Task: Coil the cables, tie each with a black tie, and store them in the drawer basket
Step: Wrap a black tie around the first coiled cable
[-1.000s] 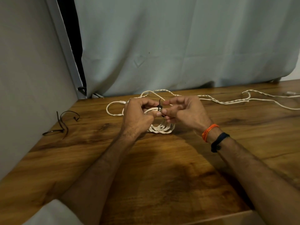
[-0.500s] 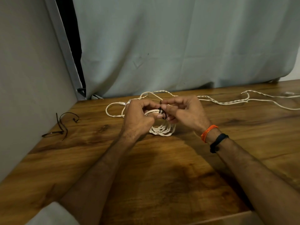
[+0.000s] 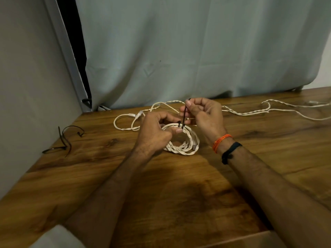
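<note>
A white twisted cable lies wound into a small coil (image 3: pixel 186 145) on the wooden table (image 3: pixel 179 194). A black tie (image 3: pixel 184 115) is looped round the coil's far side, its tail standing up. My left hand (image 3: pixel 155 133) grips the coil beside the tie's head, thumb pressed on the strands. My right hand (image 3: pixel 204 115) pinches the tie's tail and holds it raised above the coil. No drawer basket is in view.
Spare black ties (image 3: pixel 64 140) lie near the left wall. A second loose white cable (image 3: pixel 268 110) trails across the back right of the table. More loose cable loops (image 3: pixel 125 122) lie behind my left hand. A grey curtain hangs behind the table.
My right hand has risen and drawn the tie's tail upward, so more tail shows above the coil. My left hand has stayed on the coil.
</note>
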